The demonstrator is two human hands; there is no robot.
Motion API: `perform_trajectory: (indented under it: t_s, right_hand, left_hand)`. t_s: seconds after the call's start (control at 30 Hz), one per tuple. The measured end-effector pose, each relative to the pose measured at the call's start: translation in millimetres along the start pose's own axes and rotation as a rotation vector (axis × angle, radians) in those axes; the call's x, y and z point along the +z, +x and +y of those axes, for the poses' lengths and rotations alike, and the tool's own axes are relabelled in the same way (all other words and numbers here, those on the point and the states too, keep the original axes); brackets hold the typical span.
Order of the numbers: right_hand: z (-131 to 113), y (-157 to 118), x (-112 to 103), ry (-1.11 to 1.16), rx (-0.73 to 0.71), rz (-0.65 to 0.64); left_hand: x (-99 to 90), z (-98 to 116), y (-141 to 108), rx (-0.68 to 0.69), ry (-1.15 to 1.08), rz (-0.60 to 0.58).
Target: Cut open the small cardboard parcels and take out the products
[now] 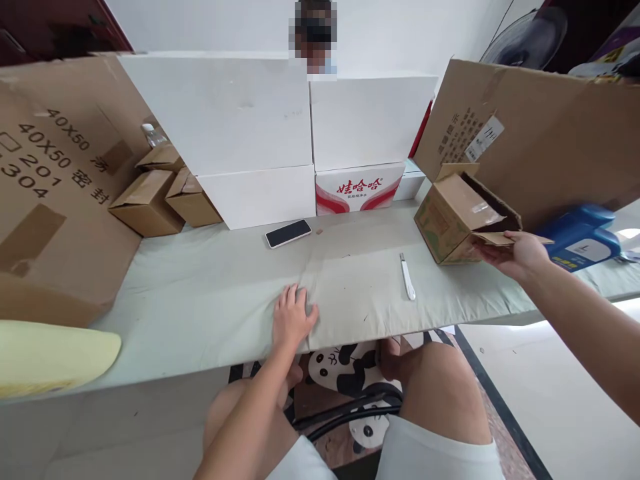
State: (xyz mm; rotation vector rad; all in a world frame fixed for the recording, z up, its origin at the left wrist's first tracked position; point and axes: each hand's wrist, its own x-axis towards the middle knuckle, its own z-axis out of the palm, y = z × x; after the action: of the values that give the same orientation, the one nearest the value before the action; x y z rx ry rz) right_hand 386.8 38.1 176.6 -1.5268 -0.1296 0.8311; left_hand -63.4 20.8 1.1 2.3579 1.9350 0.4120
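My left hand (pixel 294 316) lies on the cloth-covered table (pixel 215 287) near its front edge, fingers spread and holding nothing. At the right, my right hand (pixel 517 257) grips a flap of an opened cardboard box (pixel 450 217), with the thumb on top and the fingers beneath. Another flap with clear tape stands over the box's opening; its inside is dark and its contents are hidden. Between my hands lies a white box cutter (pixel 407 277). A phone (pixel 289 234) with a dark screen rests farther back, in front of the white boxes.
White boxes (pixel 250 113) form a wall at the back. Large cardboard sheets stand at left (pixel 60 200) and right (pixel 555 133). Small closed boxes (pixel 150 200) sit back left, a blue bottle (pixel 583 237) far right. A yellow object (pixel 55 357) juts in at front left.
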Motion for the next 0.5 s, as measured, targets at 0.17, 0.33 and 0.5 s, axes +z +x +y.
perform_trajectory:
  t_s: [0.17,0.33,0.5]
  right_hand:
    - [-4.9,28.7,26.7,-0.034,0.008,-0.022]
    - [-2.2,56.5,66.5,-0.109,-0.056,-0.065]
    - [-7.0,82.7,107.6,-0.336,-0.175,-0.171]
  left_hand:
    - [3.5,-4.2,0.8,0.010,0.042,0.019]
    - [7.9,-7.2,0.5,0.012,0.051,0.000]
    - [9.2,-6.9,1.7,0.021,0.051,0.007]
